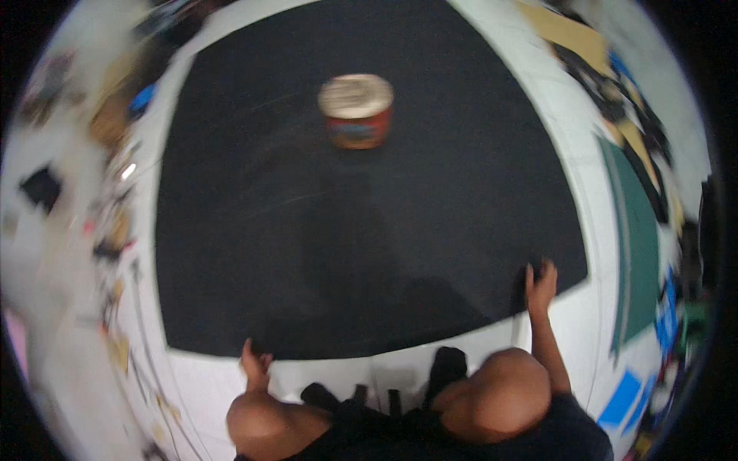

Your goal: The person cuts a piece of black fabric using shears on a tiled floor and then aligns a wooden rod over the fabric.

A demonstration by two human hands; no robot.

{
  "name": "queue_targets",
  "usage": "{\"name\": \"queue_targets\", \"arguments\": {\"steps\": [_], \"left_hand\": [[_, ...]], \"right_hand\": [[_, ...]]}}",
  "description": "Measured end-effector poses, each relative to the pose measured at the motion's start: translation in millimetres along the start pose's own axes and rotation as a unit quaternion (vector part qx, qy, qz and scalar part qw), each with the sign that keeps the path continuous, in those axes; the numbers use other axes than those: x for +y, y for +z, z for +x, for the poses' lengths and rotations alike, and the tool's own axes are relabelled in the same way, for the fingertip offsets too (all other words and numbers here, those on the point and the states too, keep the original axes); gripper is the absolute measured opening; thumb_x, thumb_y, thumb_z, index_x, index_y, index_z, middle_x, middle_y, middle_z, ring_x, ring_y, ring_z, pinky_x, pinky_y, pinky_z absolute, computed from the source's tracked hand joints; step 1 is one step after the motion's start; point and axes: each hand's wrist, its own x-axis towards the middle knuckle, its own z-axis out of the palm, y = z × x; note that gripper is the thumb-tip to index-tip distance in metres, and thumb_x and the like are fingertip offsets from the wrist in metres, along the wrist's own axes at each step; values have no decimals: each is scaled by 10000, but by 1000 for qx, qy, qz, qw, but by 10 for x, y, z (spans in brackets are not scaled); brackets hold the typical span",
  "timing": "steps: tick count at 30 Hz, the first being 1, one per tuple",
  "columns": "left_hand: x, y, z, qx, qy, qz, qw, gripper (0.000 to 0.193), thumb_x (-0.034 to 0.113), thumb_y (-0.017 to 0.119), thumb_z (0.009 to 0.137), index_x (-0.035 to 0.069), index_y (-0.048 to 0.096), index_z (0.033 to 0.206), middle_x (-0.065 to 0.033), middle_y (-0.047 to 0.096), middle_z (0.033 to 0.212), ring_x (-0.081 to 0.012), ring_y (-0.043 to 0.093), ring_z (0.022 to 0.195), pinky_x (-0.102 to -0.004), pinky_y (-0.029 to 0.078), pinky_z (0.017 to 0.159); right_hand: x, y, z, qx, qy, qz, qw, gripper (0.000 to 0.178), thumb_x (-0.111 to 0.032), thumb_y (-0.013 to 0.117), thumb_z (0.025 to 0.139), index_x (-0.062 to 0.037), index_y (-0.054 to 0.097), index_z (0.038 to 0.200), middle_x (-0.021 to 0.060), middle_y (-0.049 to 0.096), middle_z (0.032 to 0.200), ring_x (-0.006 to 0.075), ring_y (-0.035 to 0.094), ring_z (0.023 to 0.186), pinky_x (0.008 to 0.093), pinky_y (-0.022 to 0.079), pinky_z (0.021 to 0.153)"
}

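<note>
A large black sheet (pixel 254 215) lies spread before me on a white floor. Toward its far middle stands a round tub (pixel 360 134) with a pale lid and a red and dark label, slightly blurred. At the sheet's near left edge is my left hand (pixel 256 365), one finger stretched out and nothing visible in it. My right hand (pixel 541 286) is over the near right part of the sheet, fingers apart, holding nothing I can see. Whether either hand touches the sheet, I cannot tell.
My bent knees (pixel 511 388) and dark-clad feet (pixel 446 365) are at the near edge. A green panel (pixel 634 253) lies on the right, with blue pieces (pixel 621 398) nearer. Blurred clutter (pixel 115 230) lines the left. Brown board (pixel 573 38) lies at the far right.
</note>
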Motion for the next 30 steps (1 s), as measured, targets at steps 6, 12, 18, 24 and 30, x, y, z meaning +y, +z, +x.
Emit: {"name": "queue_targets", "arguments": {"steps": [6,12,18,24,30], "left_hand": [[389,-125,118,74,127,-115,982,358,277,684,869,22,532,1068,-92,568,816,-156,546,630,-268,444,505],[742,-861,851,194,272,-154,930,739,221,688,866,-68,312,1434,-224,530,1310,-255,618,901,-325,492,685],[906,-430,895,278,444,208,826,445,129,617,874,14,542,1297,-194,602,1226,-337,611,1046,-396,486,892],[971,-414,626,238,458,323,793,312,112,566,898,150,631,1201,-129,610,982,-333,603,924,-431,500,815],[958,-398,621,109,542,400,731,281,101,580,864,174,679,1117,-81,600,911,-304,601,876,-424,492,786]], "right_hand": [[-947,-9,-1152,-214,-202,-144,945,600,-303,688,848,-57,481,1354,230,412,1395,395,406,1297,533,293,1081],[-946,115,-970,-299,-227,-117,920,661,-276,720,818,-3,451,1356,279,380,1395,454,402,1282,504,363,1062],[-857,51,-804,-352,-166,-207,898,895,-410,749,757,52,336,1403,279,284,1435,469,404,1286,501,375,1071],[-931,271,-846,-323,-155,-319,877,1005,-400,836,672,8,286,1407,251,338,1375,466,438,1245,511,448,1004],[-1005,347,-851,-282,-92,-347,890,965,-495,780,683,-27,348,1409,252,362,1399,452,411,1296,513,380,1073]]}}
